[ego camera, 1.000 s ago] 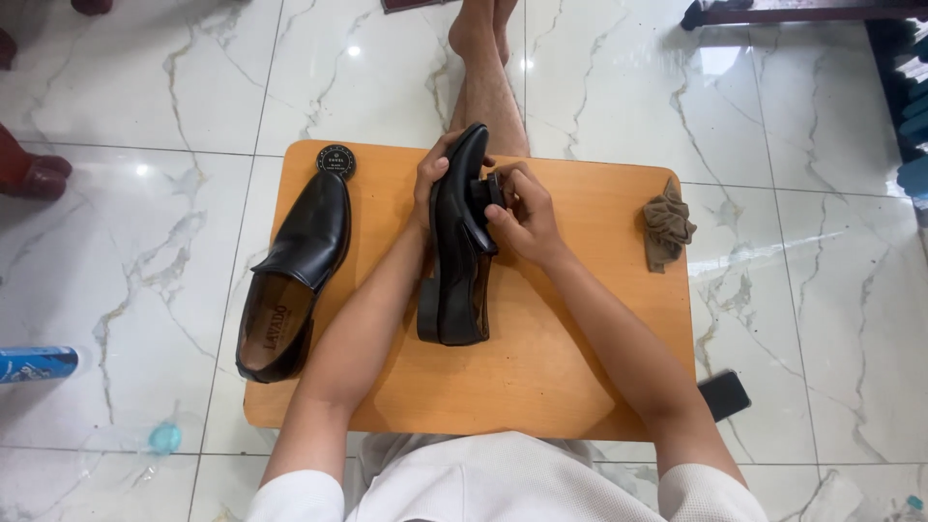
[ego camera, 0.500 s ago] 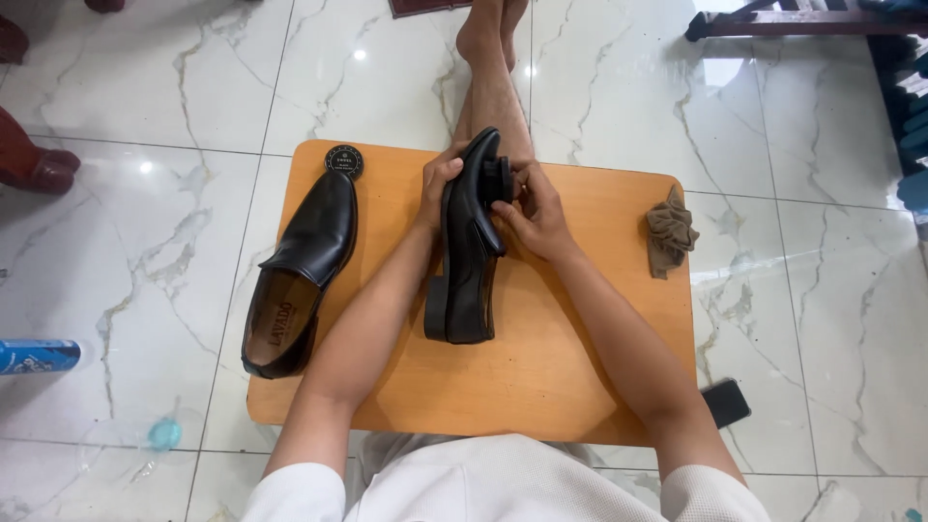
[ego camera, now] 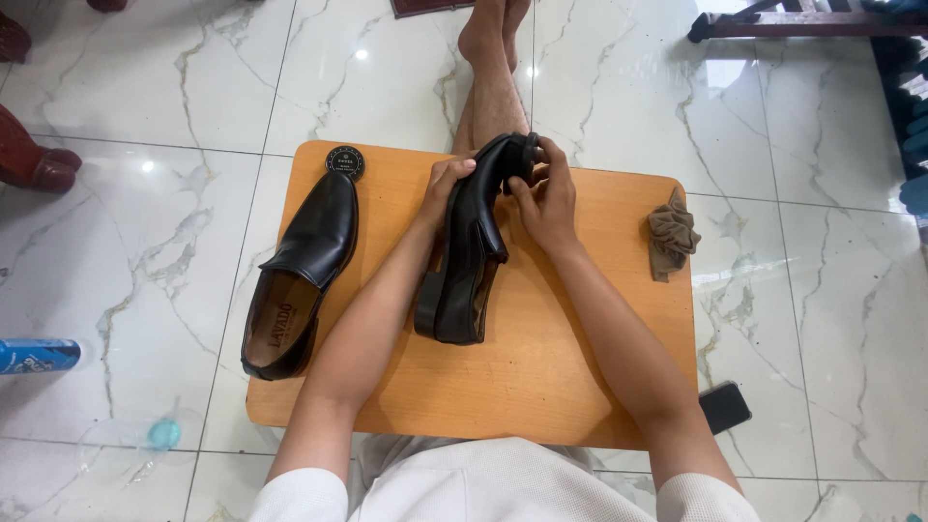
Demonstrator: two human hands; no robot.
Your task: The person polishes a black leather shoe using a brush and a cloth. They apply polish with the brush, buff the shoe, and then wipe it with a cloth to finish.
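1. The black shoe (ego camera: 469, 251) stands on its side at the middle of the wooden board (ego camera: 541, 367), toe toward 12 o'clock and heel toward 6 o'clock, sole edge turned to the left.
2. The left hand (ego camera: 447, 186) wraps the toe end from 9 o'clock, fingers curled over the upper and pressed against the leather.
3. The right hand (ego camera: 546, 198) meets the same toe from 3 o'clock; its fingertips pinch a small dark pad (ego camera: 527, 150) against the tip of the shoe, so the grip sits at the shoe's 12 o'clock end and the heel lies free below it.
4. The leather is smooth and glossy, the block heel matte and squared.
5. A second black shoe (ego camera: 300, 271), a slip-on with a tan lining, lies open side up at 9 o'clock of the held one, well apart.
6. A round black tin (ego camera: 345, 162) sits just beyond its toe, at the board's 11 o'clock corner.
7. A crumpled brown cloth (ego camera: 672, 234) rests at the board's 3 o'clock edge.
8. The board is orange-brown with rounded corners, on a white veined marble floor (ego camera: 174, 116).
9. A dark phone (ego camera: 725, 406) lies on the floor at the board's 4 o'clock corner.
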